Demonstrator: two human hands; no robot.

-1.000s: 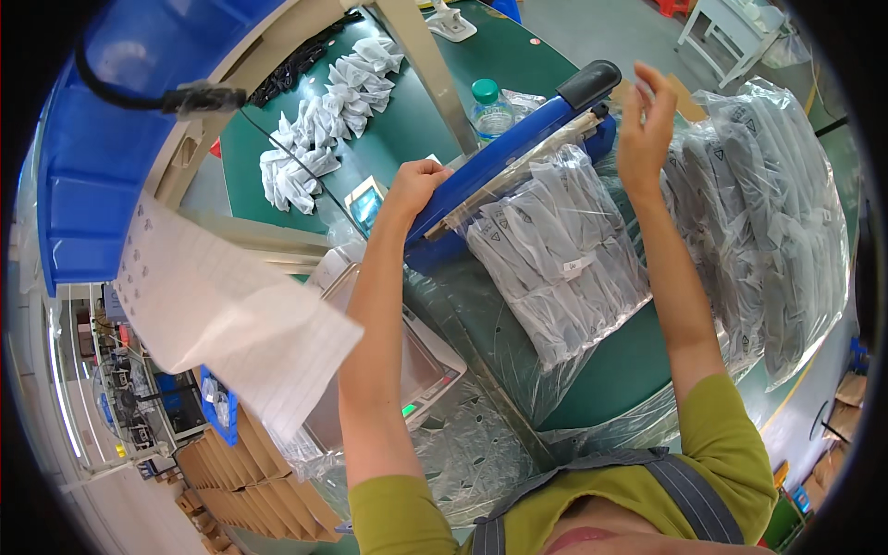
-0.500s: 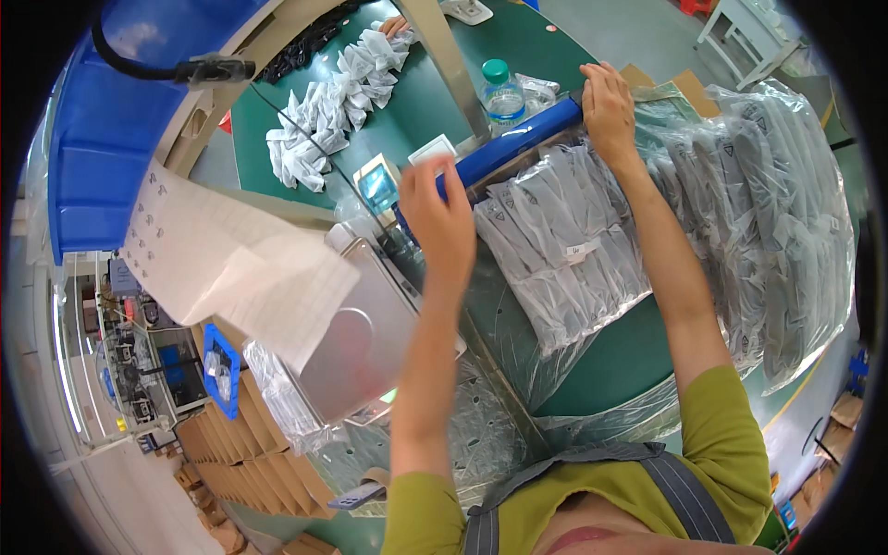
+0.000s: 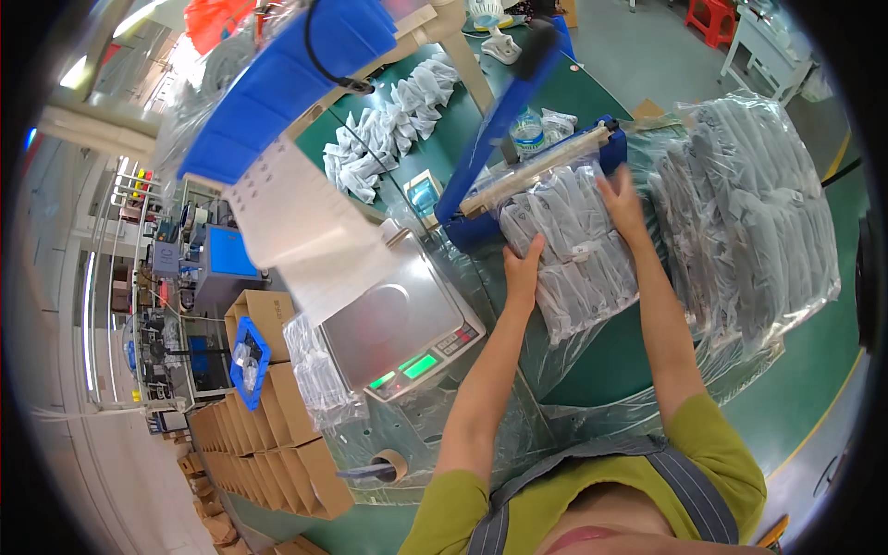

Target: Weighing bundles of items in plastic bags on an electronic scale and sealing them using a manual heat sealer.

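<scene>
A clear plastic bag (image 3: 575,264) packed with rows of grey wrapped pieces lies in front of me on the green table. My left hand (image 3: 523,273) grips its left edge, thumb on top. Along its upper right edge, my right hand (image 3: 622,208) holds the bag. Directly beyond it stands a blue impulse sealer (image 3: 467,231), its long blue lever (image 3: 495,125) raised and blurred. The bag's far end reaches the sealer's pale sealing bar (image 3: 536,174).
A large pile of filled clear bags (image 3: 754,217) stands at right. At left are a weighing scale (image 3: 393,314), a hanging paper sheet (image 3: 310,231), a tape roll (image 3: 390,464) and divided cardboard boxes (image 3: 277,444). Grey wrapped pieces (image 3: 393,125) and a water bottle (image 3: 527,134) sit beyond.
Both hands have left the sealer's lever and come down to the bag's sides. The lever has swung from lowered to raised. The view has shifted, showing more of the scale.
</scene>
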